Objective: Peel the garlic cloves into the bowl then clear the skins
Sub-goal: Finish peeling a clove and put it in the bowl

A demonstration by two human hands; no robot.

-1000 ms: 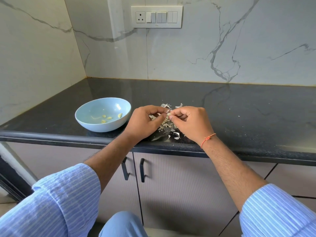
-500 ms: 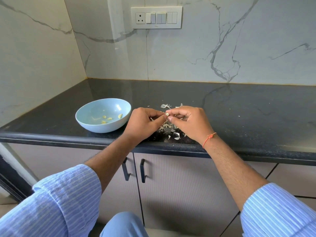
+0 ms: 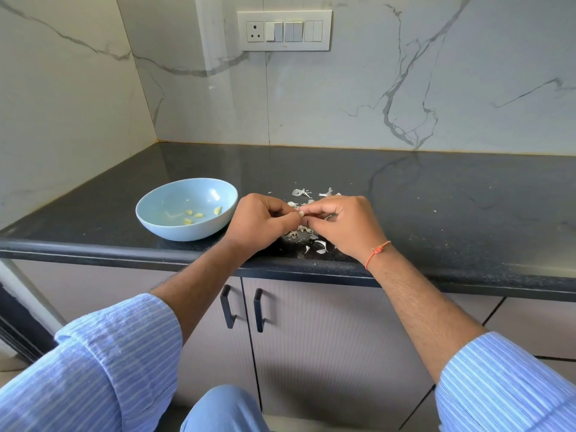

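My left hand [image 3: 261, 222] and my right hand [image 3: 346, 224] meet above the black countertop [image 3: 436, 213], both pinching one small pale garlic clove [image 3: 301, 213] between their fingertips. Dry white garlic skins [image 3: 320, 246] lie scattered under and behind my hands, with more skin pieces [image 3: 300, 192] farther back. A light blue bowl [image 3: 162, 224] stands just left of my left hand and holds several peeled yellowish cloves [image 3: 199, 215]. Most of the held clove is hidden by my fingers.
The counter's rounded front edge [image 3: 156, 252] runs just below my wrists. Marble walls close the left side and the back, with a switch panel [image 3: 283, 31] high on the back wall. Two black cabinet handles [image 3: 243, 308] sit below the counter.
Both hands have stayed together on the clove, with only small finger movements. The bowl and skins have not moved.
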